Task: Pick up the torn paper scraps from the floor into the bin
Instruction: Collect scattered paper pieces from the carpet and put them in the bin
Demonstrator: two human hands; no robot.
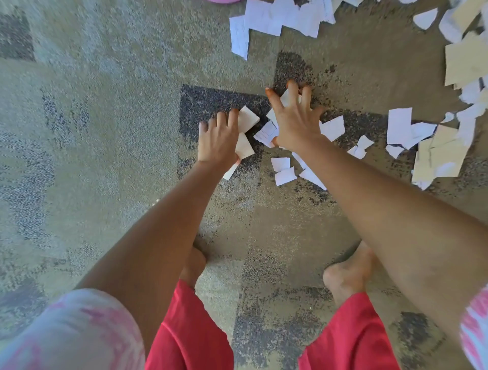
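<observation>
Torn white paper scraps lie scattered on a patterned carpet. My left hand (pixel 219 140) sits low on the carpet with its fingers curled around a few scraps (pixel 247 120) that stick out on its right side. My right hand (pixel 293 118) is spread wide, fingers straight, pressing down on a small cluster of scraps (pixel 266 133). More loose scraps (pixel 284 170) lie just below the hands. A pink rim (pixel 223 1) shows at the top edge; whether it is the bin I cannot tell.
A large heap of white scraps (pixel 280 18) lies at the top centre, and tan and white pieces (pixel 438 155) crowd the right side. My bare feet (pixel 346 272) and red shorts (pixel 190 332) are at the bottom. Bare carpet (pixel 87 126) stretches to the left.
</observation>
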